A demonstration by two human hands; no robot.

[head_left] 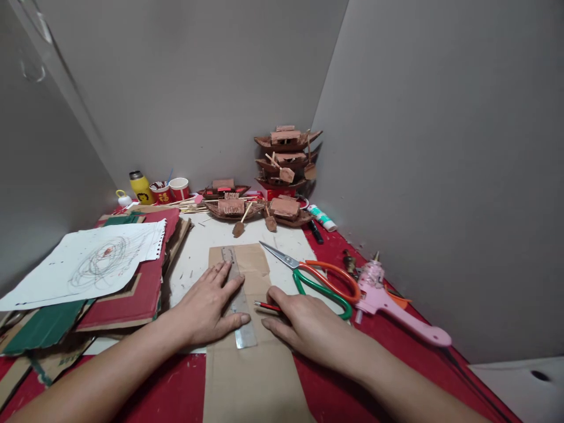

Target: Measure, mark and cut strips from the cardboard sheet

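Observation:
A long piece of brown cardboard lies lengthwise in front of me. On it rests a clear ruler, pointing away from me. My left hand lies flat over the ruler with its fingers spread, pressing it against the cardboard. In my right hand is a red and black pencil, held between thumb and fingers just right of the ruler. Scissors with one orange and one green handle lie beyond my right hand, their blades slightly apart and reaching toward the cardboard's far end.
Stacked cardboard under a scribbled paper is at left. A pink glue gun lies right. Several brown model boats stand at the back, with paper cups, a yellow bottle and a white-green tube.

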